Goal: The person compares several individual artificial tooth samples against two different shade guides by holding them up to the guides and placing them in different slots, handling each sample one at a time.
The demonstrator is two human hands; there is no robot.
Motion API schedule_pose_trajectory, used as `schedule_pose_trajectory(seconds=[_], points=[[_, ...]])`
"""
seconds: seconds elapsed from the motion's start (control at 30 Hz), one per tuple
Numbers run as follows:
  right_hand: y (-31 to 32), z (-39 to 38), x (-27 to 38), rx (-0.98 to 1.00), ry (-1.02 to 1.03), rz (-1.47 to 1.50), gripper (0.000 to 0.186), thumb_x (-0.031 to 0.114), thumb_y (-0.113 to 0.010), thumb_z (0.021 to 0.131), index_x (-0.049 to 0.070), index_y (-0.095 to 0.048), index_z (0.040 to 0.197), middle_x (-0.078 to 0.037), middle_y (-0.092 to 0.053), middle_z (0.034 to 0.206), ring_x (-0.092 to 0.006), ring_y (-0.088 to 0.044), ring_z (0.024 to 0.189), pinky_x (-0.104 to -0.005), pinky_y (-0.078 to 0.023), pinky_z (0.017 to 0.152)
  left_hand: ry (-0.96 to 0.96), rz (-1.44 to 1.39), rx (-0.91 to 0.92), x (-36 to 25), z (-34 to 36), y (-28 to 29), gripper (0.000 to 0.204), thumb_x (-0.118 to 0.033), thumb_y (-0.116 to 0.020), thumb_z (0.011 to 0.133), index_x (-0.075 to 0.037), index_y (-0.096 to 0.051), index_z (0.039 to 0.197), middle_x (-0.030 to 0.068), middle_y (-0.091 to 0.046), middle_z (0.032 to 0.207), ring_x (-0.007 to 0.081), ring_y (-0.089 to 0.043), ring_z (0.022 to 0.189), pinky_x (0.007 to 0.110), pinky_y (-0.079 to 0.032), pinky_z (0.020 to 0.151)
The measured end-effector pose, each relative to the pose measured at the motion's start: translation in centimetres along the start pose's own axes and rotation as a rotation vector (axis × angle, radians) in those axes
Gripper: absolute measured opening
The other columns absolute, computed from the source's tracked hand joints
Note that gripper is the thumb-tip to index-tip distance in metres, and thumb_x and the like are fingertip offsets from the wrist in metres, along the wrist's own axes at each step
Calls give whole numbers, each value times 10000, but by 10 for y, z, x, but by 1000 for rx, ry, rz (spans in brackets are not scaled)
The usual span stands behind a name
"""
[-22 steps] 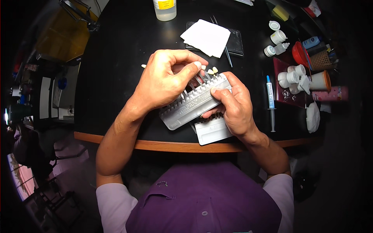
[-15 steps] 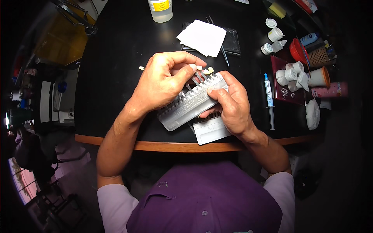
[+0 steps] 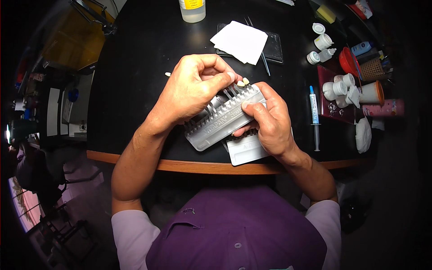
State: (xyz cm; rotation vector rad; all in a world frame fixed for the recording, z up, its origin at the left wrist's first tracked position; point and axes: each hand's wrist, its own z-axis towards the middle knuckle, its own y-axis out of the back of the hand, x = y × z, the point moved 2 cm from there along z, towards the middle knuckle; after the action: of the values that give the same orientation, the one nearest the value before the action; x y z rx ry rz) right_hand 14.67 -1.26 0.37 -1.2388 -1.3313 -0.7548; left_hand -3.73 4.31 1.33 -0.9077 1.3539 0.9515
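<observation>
Clearly both hands are busy with one thing: a grey holder [image 3: 222, 119] lined with small tooth-shaped tabs on metal stems, held tilted above the near edge of the black bench [image 3: 135, 90]. The right hand [image 3: 270, 121] grips the holder's right end, thumb pressed on its front face and fingers curled behind, which steadies it so the other hand can work along the row. The left hand [image 3: 193, 90] arches over the top of the holder, its thumb and fingertips pinched together at one of the tabs [image 3: 241, 83] near the right end of the row; I cannot tell whether that tab is seated or partly drawn out. Just under the holder a flat grey card [image 3: 245, 150] lies on the bench, partly covered by the right hand.

Farther back sit a folded white paper [image 3: 240, 41] on a dark tray [image 3: 275, 48], and a clear bottle [image 3: 192, 9]. To the right, well apart from the hands, lie a syringe [image 3: 314, 112], several small white jars [image 3: 337, 87] on a dark red tray [image 3: 326, 74], and a red bowl [image 3: 348, 60]. A single pale tab [image 3: 168, 74] lies loose on the bench just left of the left hand.
</observation>
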Motion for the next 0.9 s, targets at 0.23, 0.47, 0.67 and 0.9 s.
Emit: schedule_pose_trajectory(seconds=[0.23, 0.47, 0.67, 0.9], points=[[-1, -1, 0, 10, -7, -14, 197, 67, -520, 972, -71, -532, 1111, -162, -686, 959, -163, -706, 772, -271, -638, 595, -57, 10, -81, -3, 1, 9, 174, -142, -681, 977, 21, -732, 1008, 102, -760, 976, 111, -685, 874, 259, -537, 804], [-1, -4, 4, 9, -18, 24, 190, 57, -514, 941, -71, -549, 1077, -165, -703, 928, -161, -695, 713, -260, -595, 535, -78, 473, -353, -2, 5, 27, 193, -147, -701, 938, 30, -768, 975, 56, -746, 901, 91, -644, 824, 261, -502, 743], [-1, -5, 2, 16, -33, 14, 204, 67, -525, 927, -64, -560, 1080, -153, -706, 897, -150, -684, 659, -253, -571, 505, -123, 716, -376, 14, 10, 29, 150, -146, -768, 862, -52, -820, 968, 99, -733, 921, 178, -664, 780, 313, -515, 707], [-1, -4, 2, 24, -63, 10, 212, 82, -538, 931, -62, -563, 1086, -145, -706, 886, -148, -682, 635, -250, -569, 504, -66, 711, -285, 5, 9, 24, 176, -158, -742, 910, -25, -805, 1006, 85, -746, 891, 127, -657, 766, 285, -509, 688]])
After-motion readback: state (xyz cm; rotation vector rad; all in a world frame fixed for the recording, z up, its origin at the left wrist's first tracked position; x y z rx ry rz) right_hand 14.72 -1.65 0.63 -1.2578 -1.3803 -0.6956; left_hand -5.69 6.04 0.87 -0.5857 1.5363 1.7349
